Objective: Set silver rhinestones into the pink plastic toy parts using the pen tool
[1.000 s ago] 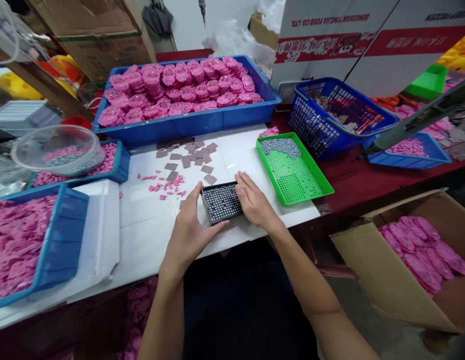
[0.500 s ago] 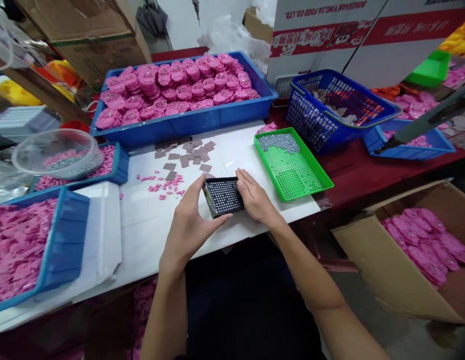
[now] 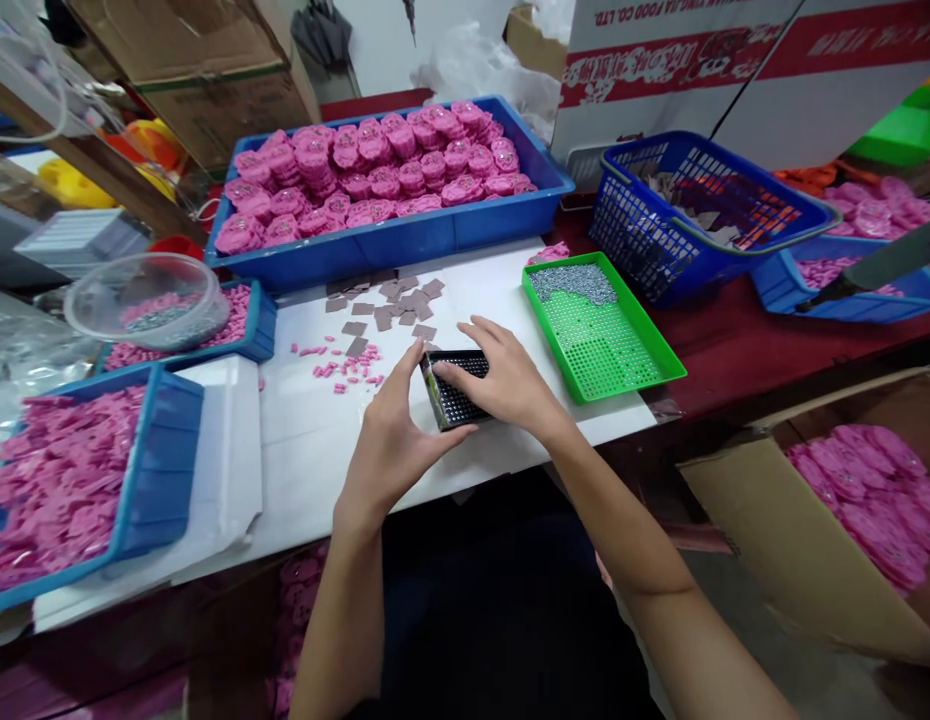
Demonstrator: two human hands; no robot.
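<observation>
A small black rectangular tray (image 3: 455, 404), its face covered in rows of shiny dots, is held low over the white tabletop, slightly tilted. My left hand (image 3: 396, 428) grips its left end, thumb along the near edge and fingers at the far corner. Over the tray's right part lies my right hand (image 3: 506, 382), thumb stretched across the dotted face and fingers beyond the far edge. Left of the tray, small pink pieces (image 3: 349, 370) are scattered. Behind them lie several grey-brown square chips (image 3: 394, 305).
A green perforated tray (image 3: 611, 345) with small silvery parts stands to the right. Behind are a long blue tray (image 3: 405, 240) of pink flower-like pieces and a blue basket (image 3: 679, 240). At left sits a blue bin (image 3: 161, 480) of pink parts; an open carton (image 3: 765, 540) stands lower right.
My right hand has moved from the tray's right end over its face, its thumb now reaching left across the dots. My left hand keeps its grip. The whole view has shifted slightly.
</observation>
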